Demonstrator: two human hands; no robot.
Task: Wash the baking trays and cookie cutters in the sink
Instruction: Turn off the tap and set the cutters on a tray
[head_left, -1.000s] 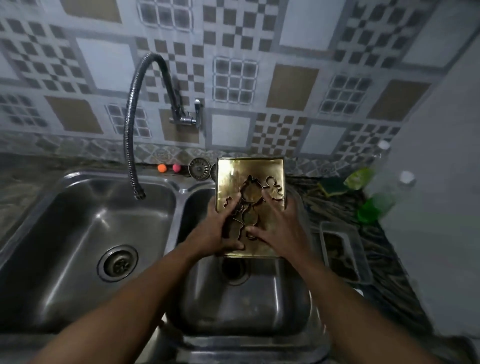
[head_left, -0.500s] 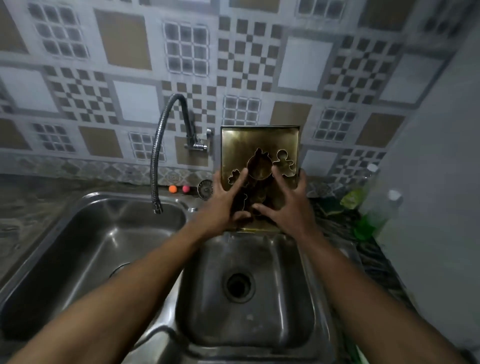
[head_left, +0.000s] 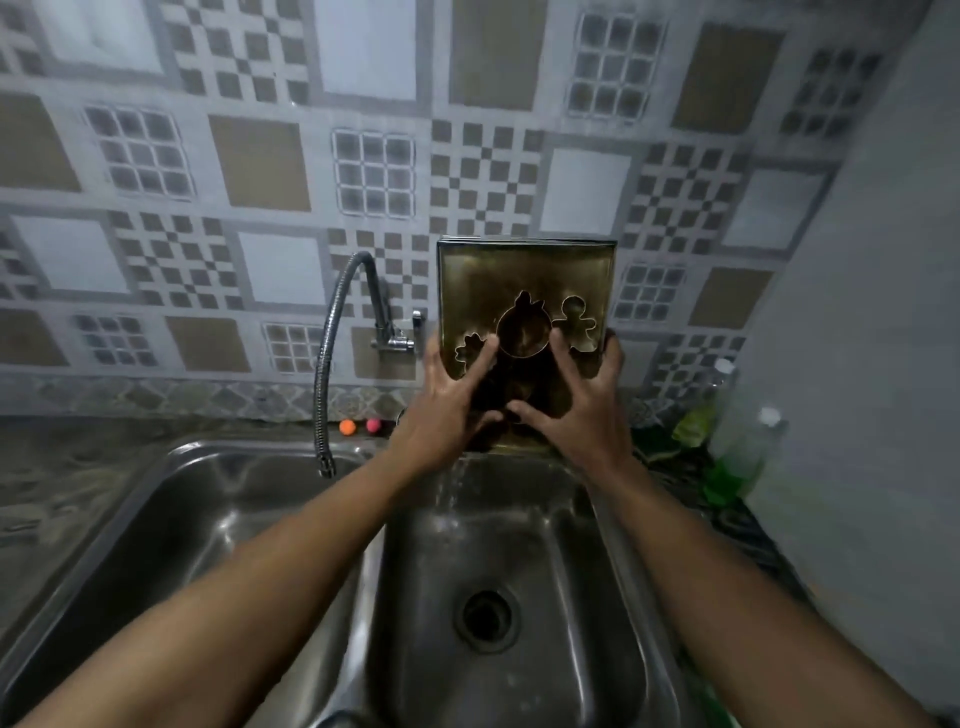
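Note:
A brass-coloured baking tray (head_left: 524, 270) stands upright above the back rim of the right sink basin (head_left: 519, 545), its inside facing me. Several metal cookie cutters lie against it: a round one (head_left: 523, 332), a gingerbread man (head_left: 575, 322) and a small flower (head_left: 470, 348). My left hand (head_left: 447, 405) grips the tray's left edge, its spread fingers pressing the cutters to the tray. On the right edge, my right hand (head_left: 582, 410) grips and presses the same way. Water runs off the tray's lower edge into the basin.
The left basin (head_left: 208, 519) lies beside the right one, under a flexible wall tap (head_left: 332, 338). An orange ball (head_left: 347, 427) and a pink ball (head_left: 372, 425) sit on the back ledge. Plastic bottles (head_left: 748, 436) stand on the right counter against a white wall.
Both hands have lifted the tray with its cutters up out of the right basin and stood it more upright. It now sits higher against the tiled wall.

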